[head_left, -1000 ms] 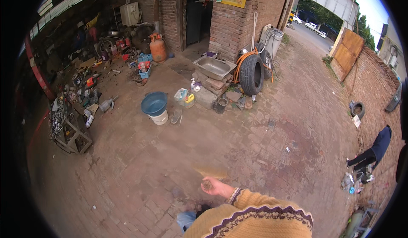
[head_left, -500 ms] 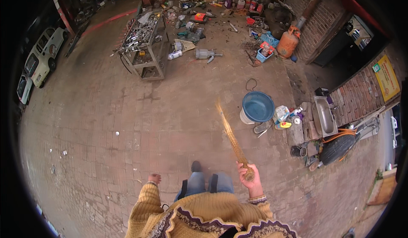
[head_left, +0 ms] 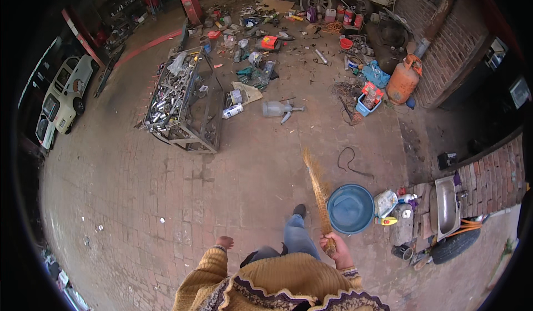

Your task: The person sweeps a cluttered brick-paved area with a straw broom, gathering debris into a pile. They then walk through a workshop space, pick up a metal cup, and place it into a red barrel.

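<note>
The right hand (head_left: 336, 249) stays shut tight on the straw broom (head_left: 317, 191), now pointing up and away over the brick floor (head_left: 139, 200) beside the blue tub (head_left: 350, 209) — ready to sweep — while the left hand (head_left: 224, 242) hangs loose, holding nothing.

blue basin (head_left: 350, 208) by sink (head_left: 446, 206) | tyre (head_left: 454, 246) | tool rack (head_left: 183, 101) | orange gas cylinder (head_left: 403, 80) | white car (head_left: 62, 99) far left
</note>
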`<state>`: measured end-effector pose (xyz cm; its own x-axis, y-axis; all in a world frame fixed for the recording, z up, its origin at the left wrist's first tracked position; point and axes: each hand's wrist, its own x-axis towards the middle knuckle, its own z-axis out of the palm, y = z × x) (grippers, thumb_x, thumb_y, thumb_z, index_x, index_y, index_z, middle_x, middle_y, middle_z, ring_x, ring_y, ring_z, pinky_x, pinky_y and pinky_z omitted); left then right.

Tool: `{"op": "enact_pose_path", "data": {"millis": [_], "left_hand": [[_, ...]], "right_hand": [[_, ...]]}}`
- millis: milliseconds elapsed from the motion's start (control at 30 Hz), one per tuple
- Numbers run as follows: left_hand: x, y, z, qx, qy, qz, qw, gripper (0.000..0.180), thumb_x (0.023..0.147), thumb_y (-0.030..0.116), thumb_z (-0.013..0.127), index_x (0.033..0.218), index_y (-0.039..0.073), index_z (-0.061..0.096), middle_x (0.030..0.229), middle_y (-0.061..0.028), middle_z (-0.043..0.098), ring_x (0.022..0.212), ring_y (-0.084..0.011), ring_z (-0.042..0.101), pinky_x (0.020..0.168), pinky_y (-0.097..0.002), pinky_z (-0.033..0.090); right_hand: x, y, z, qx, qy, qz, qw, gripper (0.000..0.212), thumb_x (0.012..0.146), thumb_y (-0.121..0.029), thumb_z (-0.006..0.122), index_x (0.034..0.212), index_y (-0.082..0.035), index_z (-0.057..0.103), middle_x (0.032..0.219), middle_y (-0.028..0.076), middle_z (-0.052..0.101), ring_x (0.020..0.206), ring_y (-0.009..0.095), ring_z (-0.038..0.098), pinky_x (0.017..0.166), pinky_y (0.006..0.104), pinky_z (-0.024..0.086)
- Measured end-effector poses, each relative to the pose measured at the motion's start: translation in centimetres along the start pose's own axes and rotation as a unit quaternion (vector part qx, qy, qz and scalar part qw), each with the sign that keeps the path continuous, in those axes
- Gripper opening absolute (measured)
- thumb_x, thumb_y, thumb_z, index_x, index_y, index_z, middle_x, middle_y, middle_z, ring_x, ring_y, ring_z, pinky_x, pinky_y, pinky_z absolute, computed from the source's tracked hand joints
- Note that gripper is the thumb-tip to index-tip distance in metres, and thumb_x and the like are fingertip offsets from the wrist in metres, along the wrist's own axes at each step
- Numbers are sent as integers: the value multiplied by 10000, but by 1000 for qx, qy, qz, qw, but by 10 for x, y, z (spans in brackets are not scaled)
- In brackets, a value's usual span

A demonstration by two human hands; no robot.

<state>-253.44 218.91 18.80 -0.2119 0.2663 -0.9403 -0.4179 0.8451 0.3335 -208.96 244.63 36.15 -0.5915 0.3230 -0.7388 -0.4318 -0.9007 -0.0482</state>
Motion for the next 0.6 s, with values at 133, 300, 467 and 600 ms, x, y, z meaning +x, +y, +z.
{"op": "enact_pose_path", "data": {"millis": [133,300,467,600], "left_hand": [[3,50,9,65,83,-66,992,289,876,275,638,1072,63,638,968,-92,693,747,-230,669,631,-381,533],[41,146,20,-1,89,-1,996,285,873,278,645,1046,51,647,949,-103,690,744,-224,666,637,-365,538],[127,279,41,35,43,-71,996,297,924,284,568,1110,58,619,1022,-102,671,861,-238,649,702,-401,513],[240,417,65,111,7,-61,992,259,929,265,547,1069,67,639,950,-91,680,823,-205,654,690,-390,518]], "right_hand": [[56,-97,50,12,38,22,999,169,807,-65,603,917,29,517,761,64,537,626,159,547,558,249,495],[143,-196,118,49,44,3,998,150,810,-66,596,900,13,506,765,58,539,649,154,556,579,252,506],[251,-290,178,114,69,-21,991,175,803,-46,589,943,20,507,806,77,551,675,159,564,618,256,523],[339,-336,222,152,75,-100,980,246,803,-20,570,1037,35,517,870,91,562,709,164,562,656,258,534]]}}
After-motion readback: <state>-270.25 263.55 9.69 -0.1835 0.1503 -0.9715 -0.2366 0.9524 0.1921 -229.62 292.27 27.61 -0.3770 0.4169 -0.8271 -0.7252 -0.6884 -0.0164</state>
